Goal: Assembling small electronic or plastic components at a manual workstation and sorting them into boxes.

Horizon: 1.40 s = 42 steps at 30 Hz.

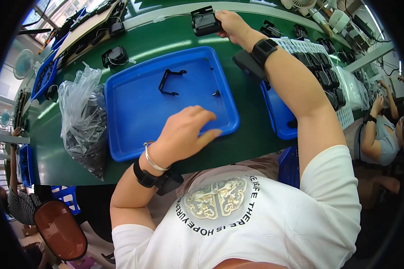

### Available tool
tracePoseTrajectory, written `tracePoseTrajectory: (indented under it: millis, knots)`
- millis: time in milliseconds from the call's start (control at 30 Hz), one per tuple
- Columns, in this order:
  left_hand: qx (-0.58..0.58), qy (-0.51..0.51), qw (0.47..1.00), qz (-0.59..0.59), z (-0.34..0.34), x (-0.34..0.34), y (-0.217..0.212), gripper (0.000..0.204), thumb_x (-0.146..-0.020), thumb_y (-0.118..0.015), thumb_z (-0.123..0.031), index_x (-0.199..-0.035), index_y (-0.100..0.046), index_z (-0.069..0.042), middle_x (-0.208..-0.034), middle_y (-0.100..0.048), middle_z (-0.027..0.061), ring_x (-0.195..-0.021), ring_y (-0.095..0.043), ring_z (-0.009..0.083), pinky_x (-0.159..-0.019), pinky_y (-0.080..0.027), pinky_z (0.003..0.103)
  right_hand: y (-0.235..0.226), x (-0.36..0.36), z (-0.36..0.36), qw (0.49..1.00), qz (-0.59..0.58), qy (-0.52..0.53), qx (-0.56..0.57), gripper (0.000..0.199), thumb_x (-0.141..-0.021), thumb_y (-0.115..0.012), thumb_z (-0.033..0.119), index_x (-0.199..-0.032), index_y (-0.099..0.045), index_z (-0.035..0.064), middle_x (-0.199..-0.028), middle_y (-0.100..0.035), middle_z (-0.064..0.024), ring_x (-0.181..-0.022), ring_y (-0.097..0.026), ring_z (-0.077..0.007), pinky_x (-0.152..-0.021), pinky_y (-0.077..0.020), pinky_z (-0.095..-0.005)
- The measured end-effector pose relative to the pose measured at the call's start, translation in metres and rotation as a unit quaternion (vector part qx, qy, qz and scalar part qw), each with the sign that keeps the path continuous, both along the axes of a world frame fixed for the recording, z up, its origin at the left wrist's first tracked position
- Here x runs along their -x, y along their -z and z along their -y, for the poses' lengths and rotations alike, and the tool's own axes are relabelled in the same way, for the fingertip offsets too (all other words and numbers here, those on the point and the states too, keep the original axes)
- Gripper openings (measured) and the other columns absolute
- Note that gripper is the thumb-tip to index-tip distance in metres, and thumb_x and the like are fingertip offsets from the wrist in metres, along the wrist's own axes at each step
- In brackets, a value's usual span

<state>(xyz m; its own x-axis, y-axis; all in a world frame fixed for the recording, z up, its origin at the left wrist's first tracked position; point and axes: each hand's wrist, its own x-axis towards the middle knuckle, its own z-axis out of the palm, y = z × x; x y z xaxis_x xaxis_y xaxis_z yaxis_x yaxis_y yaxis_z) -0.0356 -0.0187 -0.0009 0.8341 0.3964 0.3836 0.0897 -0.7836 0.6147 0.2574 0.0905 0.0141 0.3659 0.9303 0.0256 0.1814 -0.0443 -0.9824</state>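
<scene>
At the far side of the green table, my right hand [232, 27] grips a black boxy device [205, 21] by its right edge, with that arm stretched out. My left hand [186, 132] hovers over the near edge of a blue tray [114, 143], fingers apart and nothing visible in them. Inside the tray lies a black U-shaped bracket [163, 83], beyond my left hand. A small black part [216, 93] sits near the tray's right wall.
A clear plastic bag [83, 121] of dark parts stands against the tray's left side. Another black device [115, 56] sits behind it. On the right are a white rack [345, 117] of black devices and a second blue tray [283, 130]. Other people work at both sides.
</scene>
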Motion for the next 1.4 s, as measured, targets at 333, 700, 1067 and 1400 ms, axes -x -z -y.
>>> tracePoseTrajectory:
  millis: [333,700,1067,1400]
  knots:
    - [-0.105,0.073,0.98,-0.152,0.033,0.001,-0.015,0.023,-0.068,-0.072,-0.024,-0.064,-0.053,-0.01,-0.06,-0.051,0.0023,-0.058,-0.054,0.0169,-0.047,-0.042,0.03,0.046,-0.026,-0.027,0.972,0.048,0.089,0.213,0.034,-0.095,-0.036,0.032,-0.098,-0.054,0.004,-0.076,-0.059,-0.0079,-0.057,-0.055,-0.0182,-0.051,-0.048,-0.0314]
    - [-0.115,0.068,0.975,-0.178,0.034,-0.015,-0.021,0.027,-0.065,-0.074,-0.025,-0.071,-0.054,-0.007,-0.063,-0.053,0.0047,-0.06,-0.055,0.021,-0.05,-0.044,0.031,-0.069,-0.038,0.073,0.878,0.422,-0.079,0.213,0.035,-0.088,-0.052,0.031,-0.098,-0.059,-0.0013,-0.077,-0.064,-0.0105,-0.063,-0.062,-0.0185,-0.056,-0.0495,-0.0293]
    - [-0.072,0.073,0.994,-0.021,0.022,-0.017,-0.009,0.028,-0.068,-0.073,-0.013,-0.09,-0.06,-0.002,-0.076,-0.061,0.0095,-0.065,-0.057,0.0252,-0.055,-0.045,0.033,-0.087,-0.175,0.346,0.87,0.44,0.04,0.22,0.044,-0.084,-0.059,0.038,-0.104,-0.056,-0.0008,-0.078,-0.06,-0.0089,-0.067,-0.058,-0.0166,-0.059,-0.0473,-0.0257]
    - [0.169,0.215,0.957,-0.094,0.054,-0.021,-0.024,0.021,-0.078,-0.065,-0.007,-0.096,-0.06,0.001,-0.088,-0.063,0.0119,-0.078,-0.061,0.0242,-0.068,-0.048,0.03,-0.025,-0.101,0.348,0.73,0.553,0.268,0.298,0.07,-0.071,-0.066,0.053,-0.115,-0.053,0.0006,-0.098,-0.058,-0.0156,-0.087,-0.059,-0.0275,-0.073,-0.0486,-0.0359]
